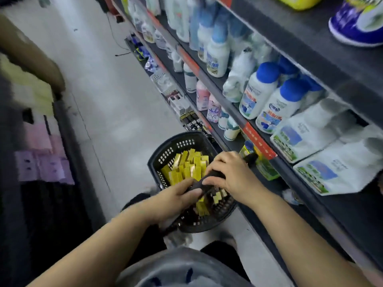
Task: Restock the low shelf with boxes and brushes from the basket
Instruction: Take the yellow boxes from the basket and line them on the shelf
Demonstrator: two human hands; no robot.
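A black plastic basket (165, 154) stands on the floor against the low shelf (275, 183), filled with several small yellow boxes (186, 166). Over its near half both my hands hold a dark brush (209, 179). My left hand (176, 195) grips its lower end. My right hand (230, 172) curls over the upper part, and a black tip (251, 157) sticks out past that hand toward the shelf. More yellow boxes (202, 206) lie under my hands.
Green and yellow packets (266, 168) sit on the low shelf beside the basket. White bottles with blue caps (261, 90) and white pouches (331, 162) fill the shelves above. Grey aisle floor (116, 96) runs ahead; a dark display with pink packs (43, 164) lines the left.
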